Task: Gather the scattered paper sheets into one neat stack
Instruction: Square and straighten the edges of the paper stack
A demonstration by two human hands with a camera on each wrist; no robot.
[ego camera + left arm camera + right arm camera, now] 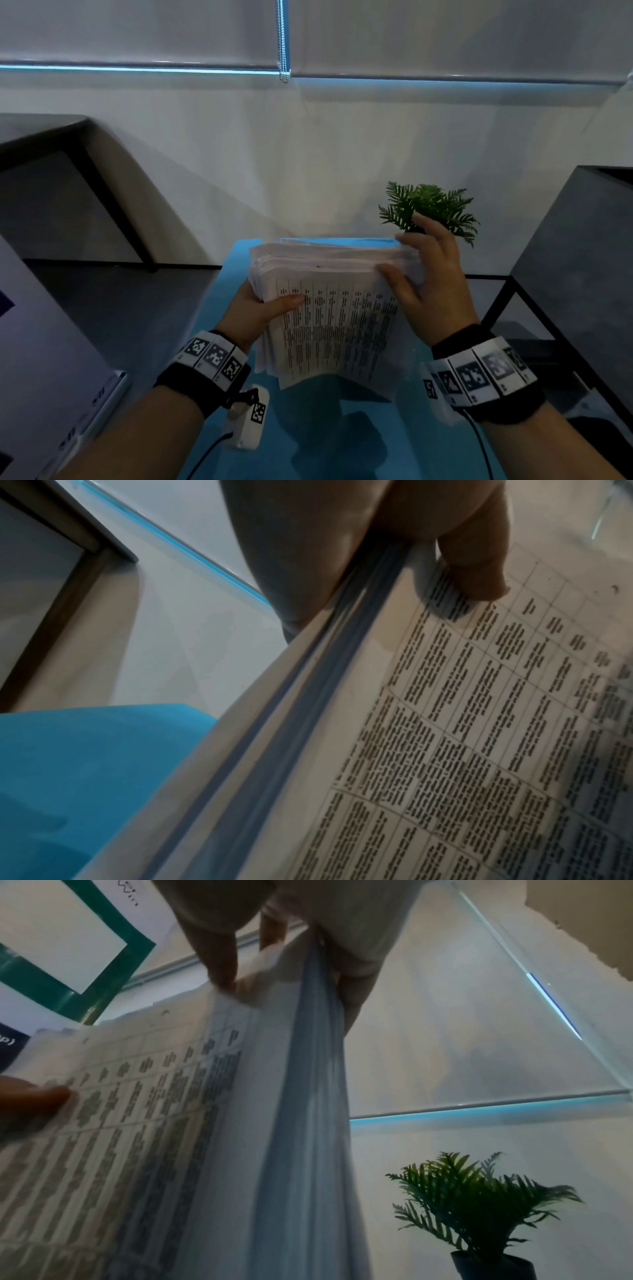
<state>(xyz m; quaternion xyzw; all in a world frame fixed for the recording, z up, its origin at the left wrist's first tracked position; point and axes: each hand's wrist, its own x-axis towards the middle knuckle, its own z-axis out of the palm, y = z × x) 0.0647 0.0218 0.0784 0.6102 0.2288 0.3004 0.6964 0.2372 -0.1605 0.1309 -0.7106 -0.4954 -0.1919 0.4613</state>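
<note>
So I've got the whole thick bundle of white printed paper sheets (329, 308) up off the bright blue tabletop (236, 274), held between both hands, and my guess is the step in hand is squaring it up. On the left side, my left hand (260, 308) is clamped on the bundle's left edge, thumb pressed flat across the printed table on the top sheet and, I think, the fingers underneath; the left wrist view shows that thumb right at the margin with the layered edges running past it. To do this well I'd loosen both grips a touch, tip the bundle on end and tap the long edge on the blue top, since the edges look fanned and uneven, especially at the near corner. Moving right, my right hand (424, 274) has the far right corner, thumb on top, fingers wrapped round the back, half curled rather than tight. So the paper sits between the two grips, sagging a bit in the middle. The small green fern-like plant in a dark pot (479, 1204) stands just behind my right fingers, so I'd watch that.
</note>
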